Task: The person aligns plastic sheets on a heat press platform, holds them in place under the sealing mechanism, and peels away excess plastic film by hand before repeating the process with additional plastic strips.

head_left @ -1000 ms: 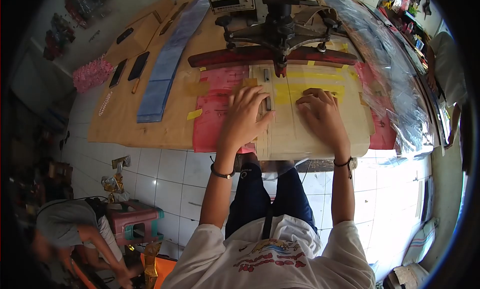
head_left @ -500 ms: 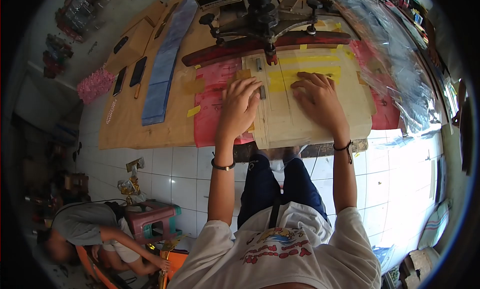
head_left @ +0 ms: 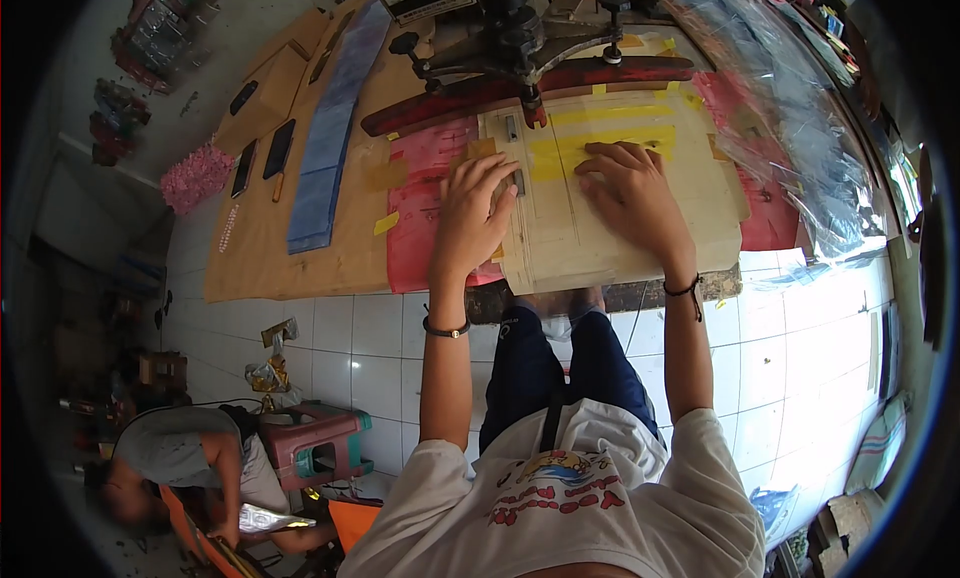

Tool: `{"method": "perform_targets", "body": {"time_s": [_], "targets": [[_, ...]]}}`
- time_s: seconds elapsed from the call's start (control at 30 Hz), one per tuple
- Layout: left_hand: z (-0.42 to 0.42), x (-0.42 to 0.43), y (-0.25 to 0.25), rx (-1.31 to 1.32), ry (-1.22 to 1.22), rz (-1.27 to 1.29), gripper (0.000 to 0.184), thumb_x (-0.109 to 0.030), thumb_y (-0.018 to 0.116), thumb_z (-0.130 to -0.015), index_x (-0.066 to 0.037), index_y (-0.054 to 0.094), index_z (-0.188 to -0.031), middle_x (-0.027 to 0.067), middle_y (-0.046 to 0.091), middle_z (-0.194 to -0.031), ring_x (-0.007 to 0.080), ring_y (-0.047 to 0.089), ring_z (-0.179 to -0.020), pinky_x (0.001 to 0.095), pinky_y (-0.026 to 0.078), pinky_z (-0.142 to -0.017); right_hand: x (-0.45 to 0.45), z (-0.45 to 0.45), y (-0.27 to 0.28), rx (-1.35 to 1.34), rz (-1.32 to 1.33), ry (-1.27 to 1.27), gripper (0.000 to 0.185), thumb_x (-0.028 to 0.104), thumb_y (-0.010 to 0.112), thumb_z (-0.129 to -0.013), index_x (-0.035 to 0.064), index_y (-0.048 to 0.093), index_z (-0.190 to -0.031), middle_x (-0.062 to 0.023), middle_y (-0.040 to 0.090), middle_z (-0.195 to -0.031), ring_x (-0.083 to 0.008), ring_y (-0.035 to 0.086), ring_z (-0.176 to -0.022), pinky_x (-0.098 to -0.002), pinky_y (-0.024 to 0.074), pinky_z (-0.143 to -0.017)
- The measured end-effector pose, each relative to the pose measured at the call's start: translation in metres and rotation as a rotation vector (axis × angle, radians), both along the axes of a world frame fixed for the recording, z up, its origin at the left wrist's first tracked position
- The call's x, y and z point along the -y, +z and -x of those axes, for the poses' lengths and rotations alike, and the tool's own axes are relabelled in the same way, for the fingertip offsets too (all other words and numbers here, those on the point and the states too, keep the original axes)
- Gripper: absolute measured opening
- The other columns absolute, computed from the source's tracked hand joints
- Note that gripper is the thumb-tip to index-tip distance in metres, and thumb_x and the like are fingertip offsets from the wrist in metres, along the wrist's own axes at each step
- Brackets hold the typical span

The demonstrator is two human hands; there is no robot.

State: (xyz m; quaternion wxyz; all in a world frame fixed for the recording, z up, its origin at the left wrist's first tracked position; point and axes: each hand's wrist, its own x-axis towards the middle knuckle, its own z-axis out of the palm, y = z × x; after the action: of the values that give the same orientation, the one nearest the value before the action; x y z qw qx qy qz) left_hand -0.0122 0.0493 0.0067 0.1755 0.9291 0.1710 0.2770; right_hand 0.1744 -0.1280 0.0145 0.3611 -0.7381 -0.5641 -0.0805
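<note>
My left hand [head_left: 474,210] rests palm down with fingers stretched out, at the left edge of a cream sheet-like board [head_left: 570,250]. A small grey metal piece [head_left: 519,184] lies beside its fingertips, and a second metal strip [head_left: 511,127] sits farther up the board. My right hand [head_left: 634,203] is flat on the board's right half, fingers apart, near a band of yellow tape [head_left: 552,164]. Neither hand visibly holds anything. Red sheeting [head_left: 415,203] shows under the board's left side. Beyond my fingers stands a black metal frame with a worn red bar [head_left: 420,111].
A long blue strip [head_left: 325,168], a dark phone [head_left: 280,148] and a brown box [head_left: 255,106] lie left on the table. Clear plastic sheeting [head_left: 800,148] covers the right side. Another person [head_left: 185,453] sits bent over at lower left near a stool [head_left: 318,446].
My hands keep nearly the same place on the board, while the view shifts slightly. At lower left the other person's arm has drawn back, and a shiny silver item shows beside it.
</note>
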Motion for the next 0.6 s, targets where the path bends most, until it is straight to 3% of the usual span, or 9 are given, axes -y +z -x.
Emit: {"method": "perform_targets", "body": {"time_s": [0.6], "targets": [[0.0,0.0026,0.0028,-0.006,0.023,0.005,0.034,-0.027,0.063,-0.1,-0.011,0.068,-0.13,0.0078,0.062,-0.139,0.0291,0.049,-0.133,0.044,0.033,-0.112,0.0016,-0.0017,0.0001,-0.012,-0.038,0.05,0.019,0.02,0.067,-0.093,0.01,0.075,-0.106,-0.0082,0.07,-0.124,-0.029,0.059,-0.12,-0.0438,0.0382,-0.107]]}}
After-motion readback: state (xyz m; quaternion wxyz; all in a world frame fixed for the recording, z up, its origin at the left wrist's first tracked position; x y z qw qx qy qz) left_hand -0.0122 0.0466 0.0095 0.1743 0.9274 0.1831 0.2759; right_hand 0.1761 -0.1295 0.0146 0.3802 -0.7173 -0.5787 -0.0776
